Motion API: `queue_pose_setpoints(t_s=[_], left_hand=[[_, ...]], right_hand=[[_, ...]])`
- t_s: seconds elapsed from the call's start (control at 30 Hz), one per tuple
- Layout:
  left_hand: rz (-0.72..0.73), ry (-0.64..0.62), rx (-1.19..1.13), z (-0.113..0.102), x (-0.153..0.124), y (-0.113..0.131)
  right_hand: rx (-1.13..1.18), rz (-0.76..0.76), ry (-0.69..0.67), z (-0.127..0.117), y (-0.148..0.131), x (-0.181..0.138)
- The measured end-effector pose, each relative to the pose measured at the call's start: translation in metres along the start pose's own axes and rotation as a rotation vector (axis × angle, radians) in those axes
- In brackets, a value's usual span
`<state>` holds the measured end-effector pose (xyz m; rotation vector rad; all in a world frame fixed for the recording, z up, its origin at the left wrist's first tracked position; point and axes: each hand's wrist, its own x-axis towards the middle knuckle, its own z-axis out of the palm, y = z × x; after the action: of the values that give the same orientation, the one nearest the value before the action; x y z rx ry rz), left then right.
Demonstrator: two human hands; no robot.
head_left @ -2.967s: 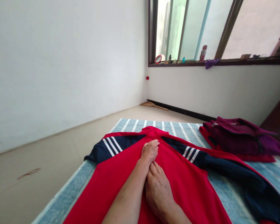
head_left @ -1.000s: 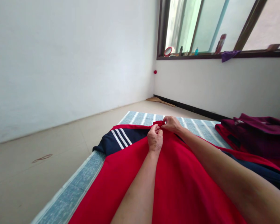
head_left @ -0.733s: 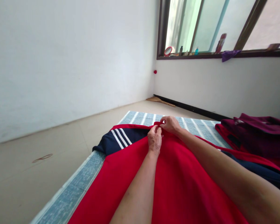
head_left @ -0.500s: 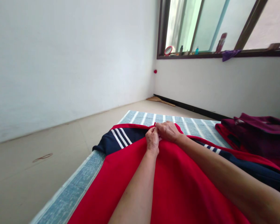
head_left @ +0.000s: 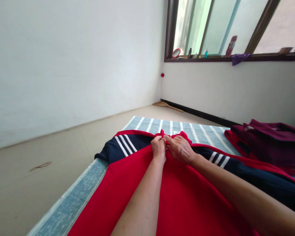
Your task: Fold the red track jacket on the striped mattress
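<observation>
Our left hand (head_left: 158, 148) and right hand (head_left: 180, 149) close on the collar (head_left: 182, 134) of the red jacket (head_left: 186, 196), pinching it together near the far edge of the striped mat (head_left: 147, 124).

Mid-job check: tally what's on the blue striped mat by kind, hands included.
Red jacket with navy white-striped sleeves: 1
Pile of folded maroon clothes: 1
Hands pinching the jacket collar, left hand and right hand: 2
Total: 4

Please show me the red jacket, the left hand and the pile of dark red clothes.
red jacket (head_left: 186, 196), head view, on its red body panel.
left hand (head_left: 158, 149), head view, on its back.
pile of dark red clothes (head_left: 267, 141), head view, on its top garment.
</observation>
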<state>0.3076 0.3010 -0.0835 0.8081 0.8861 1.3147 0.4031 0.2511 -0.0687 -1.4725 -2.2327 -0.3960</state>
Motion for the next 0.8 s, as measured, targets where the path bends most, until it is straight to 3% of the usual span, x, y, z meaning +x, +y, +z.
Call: queue_pose_setpoints(t_s=[0.27,0.57,0.8], left_hand=[[-0.081,-0.01,-0.072,0.001,-0.001,0.01],[-0.166,-0.058,-0.242,-0.001,-0.003,0.016],[-0.145,-0.024,-0.203,-0.001,0.002,0.014]], right_hand=[[0.073,0.465,0.05,0.002,0.013,0.003],[0.169,0.576,-0.083,-0.006,0.015,0.016],[0.279,0.644,-0.142,-0.013,0.018,0.044]])
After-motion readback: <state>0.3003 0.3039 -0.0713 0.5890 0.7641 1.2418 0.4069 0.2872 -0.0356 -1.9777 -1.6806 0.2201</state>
